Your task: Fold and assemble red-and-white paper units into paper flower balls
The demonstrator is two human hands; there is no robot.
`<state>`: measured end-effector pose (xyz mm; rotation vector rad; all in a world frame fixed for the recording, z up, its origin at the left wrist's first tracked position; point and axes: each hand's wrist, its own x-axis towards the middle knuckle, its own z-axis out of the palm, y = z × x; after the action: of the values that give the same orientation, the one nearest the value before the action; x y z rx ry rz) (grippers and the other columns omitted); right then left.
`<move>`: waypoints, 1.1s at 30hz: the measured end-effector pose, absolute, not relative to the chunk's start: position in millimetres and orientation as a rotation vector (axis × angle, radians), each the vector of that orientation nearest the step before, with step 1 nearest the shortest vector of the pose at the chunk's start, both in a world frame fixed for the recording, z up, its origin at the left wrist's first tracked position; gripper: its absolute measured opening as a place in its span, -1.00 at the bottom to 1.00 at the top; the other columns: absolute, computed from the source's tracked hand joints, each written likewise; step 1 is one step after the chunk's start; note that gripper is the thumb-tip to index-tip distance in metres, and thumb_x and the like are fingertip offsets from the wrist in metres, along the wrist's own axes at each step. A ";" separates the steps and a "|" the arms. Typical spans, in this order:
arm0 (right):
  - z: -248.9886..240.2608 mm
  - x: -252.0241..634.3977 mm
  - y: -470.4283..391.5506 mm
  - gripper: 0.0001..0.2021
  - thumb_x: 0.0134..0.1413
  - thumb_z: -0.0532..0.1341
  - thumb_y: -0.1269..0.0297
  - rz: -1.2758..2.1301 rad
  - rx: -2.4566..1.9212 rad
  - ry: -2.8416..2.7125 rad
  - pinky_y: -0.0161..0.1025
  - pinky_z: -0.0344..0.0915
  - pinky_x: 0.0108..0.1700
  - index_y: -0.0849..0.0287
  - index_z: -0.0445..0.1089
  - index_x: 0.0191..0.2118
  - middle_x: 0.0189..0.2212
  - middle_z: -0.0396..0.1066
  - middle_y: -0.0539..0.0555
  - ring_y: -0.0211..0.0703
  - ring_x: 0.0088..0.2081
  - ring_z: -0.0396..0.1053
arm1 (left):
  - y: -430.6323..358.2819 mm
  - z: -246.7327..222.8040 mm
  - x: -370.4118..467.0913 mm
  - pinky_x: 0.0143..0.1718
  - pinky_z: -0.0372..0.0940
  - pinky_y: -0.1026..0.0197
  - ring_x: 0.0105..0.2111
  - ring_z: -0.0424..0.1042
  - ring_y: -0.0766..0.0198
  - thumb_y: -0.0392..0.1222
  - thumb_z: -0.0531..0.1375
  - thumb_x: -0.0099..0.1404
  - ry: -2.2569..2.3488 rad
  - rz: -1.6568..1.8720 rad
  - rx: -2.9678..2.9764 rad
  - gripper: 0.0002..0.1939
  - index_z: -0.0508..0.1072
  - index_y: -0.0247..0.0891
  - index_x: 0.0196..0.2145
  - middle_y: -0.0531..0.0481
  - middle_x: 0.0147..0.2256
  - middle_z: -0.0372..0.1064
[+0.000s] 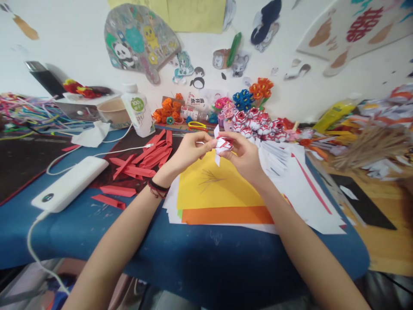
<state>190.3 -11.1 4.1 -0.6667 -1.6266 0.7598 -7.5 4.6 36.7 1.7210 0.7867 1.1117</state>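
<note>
A small red-and-white folded paper flower is held up between my two hands, above the yellow paper sheet. My left hand pinches its left side between thumb and fingers. On the other side my right hand grips it with thumb and fingertips. White paper points stick out above and below the flower. Finished-looking red-and-white paper flowers cluster behind my right hand. Left of my left hand lies a pile of folded red paper strips. White paper strips lie to the right.
A white power bank with cables lies on the blue table at left. A white bottle and a paper bowl stand behind it. Orange paper lies under the yellow. Brown sticks and a black board are at right.
</note>
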 end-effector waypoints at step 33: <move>6.3 201.1 -5.0 -0.36 -0.12 0.54 0.00 0.774 -0.844 -1.651 -0.09 0.55 -0.02 0.02 0.44 0.11 0.06 0.52 0.12 -0.08 -0.16 0.57 | 8.4 17.9 1.2 -0.33 0.34 0.31 -0.37 0.45 0.40 0.04 0.43 0.21 0.827 1.220 1.681 -0.39 0.24 -0.18 0.06 0.05 -0.22 0.39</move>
<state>201.1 -5.0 6.3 -0.8445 -1.6511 0.7742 1.2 8.4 17.9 1.6814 0.8272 1.2198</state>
